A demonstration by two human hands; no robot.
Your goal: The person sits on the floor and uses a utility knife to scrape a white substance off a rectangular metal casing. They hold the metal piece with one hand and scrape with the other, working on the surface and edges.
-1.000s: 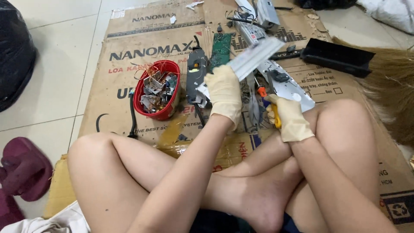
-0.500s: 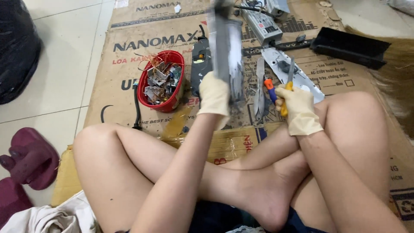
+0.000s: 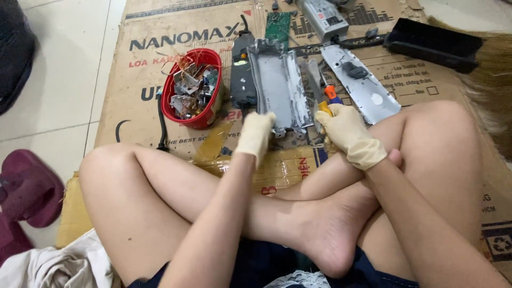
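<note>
A grey metal cover plate (image 3: 281, 90) is laid flat on the cardboard sheet (image 3: 133, 96) spread over the floor, lengthwise away from the crossed legs. Its near edge is met by the gloved left hand (image 3: 255, 136), whose fingers are curled downward; whether the plate is actually gripped cannot be told. Just to the right, the gloved right hand (image 3: 348, 133) is closed around the yellow handle of a screwdriver (image 3: 326, 98), whose orange collar and shaft are seen beside the plate. A black device body (image 3: 242, 74) lies against the plate's left side, and a red bowl (image 3: 193, 88) of scrap parts is placed further left.
</note>
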